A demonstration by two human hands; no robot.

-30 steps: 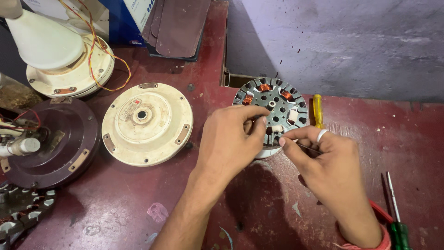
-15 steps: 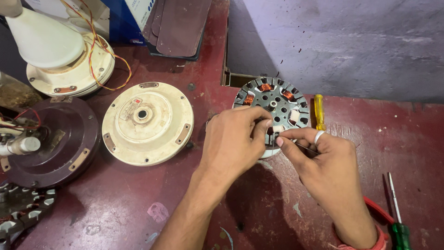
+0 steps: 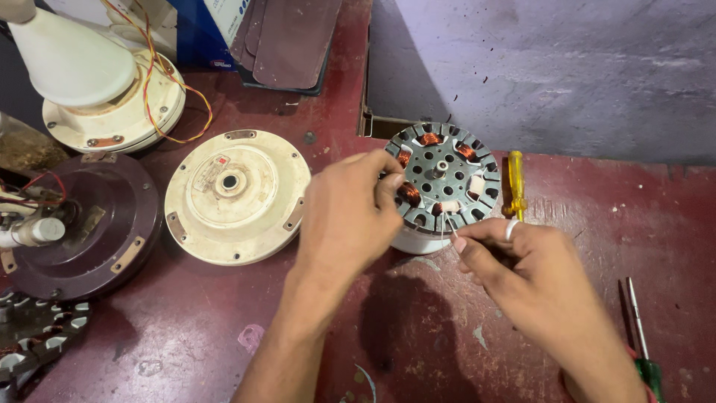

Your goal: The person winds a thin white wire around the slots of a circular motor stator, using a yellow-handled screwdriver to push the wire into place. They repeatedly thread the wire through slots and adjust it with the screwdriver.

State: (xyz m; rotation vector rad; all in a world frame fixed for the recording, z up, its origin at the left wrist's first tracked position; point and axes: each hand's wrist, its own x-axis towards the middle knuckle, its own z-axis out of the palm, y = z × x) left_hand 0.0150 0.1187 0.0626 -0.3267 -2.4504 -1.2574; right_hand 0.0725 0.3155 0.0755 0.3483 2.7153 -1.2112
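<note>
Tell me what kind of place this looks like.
Probably a ceiling fan repair workbench. The hands, left and right, work on a wound stator, with a cream motor cover, a dark motor housing and a yellow screwdriver nearby.

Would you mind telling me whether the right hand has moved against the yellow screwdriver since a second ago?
Yes, slightly. The right hand has drawn down and away from the yellow screwdriver and stator, toward the person.

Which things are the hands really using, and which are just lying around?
In use:
left hand
right hand
round metal motor core
thin wire

Lying about:
yellow screwdriver
green screwdriver
cream round cover
dark brown fan motor
white fan motor
</note>
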